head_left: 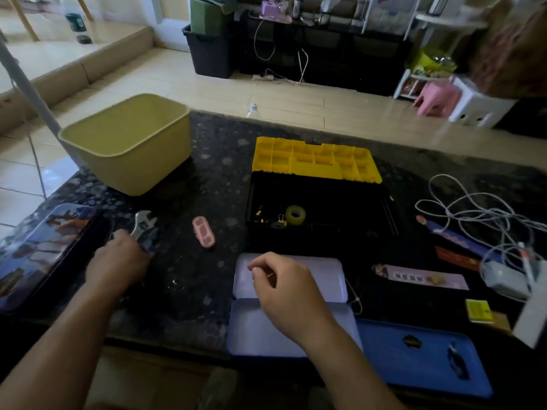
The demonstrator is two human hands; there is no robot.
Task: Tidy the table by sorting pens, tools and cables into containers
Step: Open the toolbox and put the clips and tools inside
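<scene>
Fingers (130, 247) of left hand (118, 260) wrapped round the handle of an adjustable wrench (144, 221) near the table's (192, 279) left edge, wrench head pointing to the far side, just beside a printed tin (38, 250). Right hand (285, 291) over the open lilac tin case (325, 273) at the near edge, fingers curled, thumb against forefinger; cannot tell whether they hold anything. Open black toolbox (325, 232) mid-table holds a tape roll (295, 215) and binder clip (281, 219); yellow tub (142, 176) at far left corner, tangled white cable (473, 208) by right edge.

Left hand (118, 258) grips wrench (144, 221); toolbox (340, 232) open
</scene>
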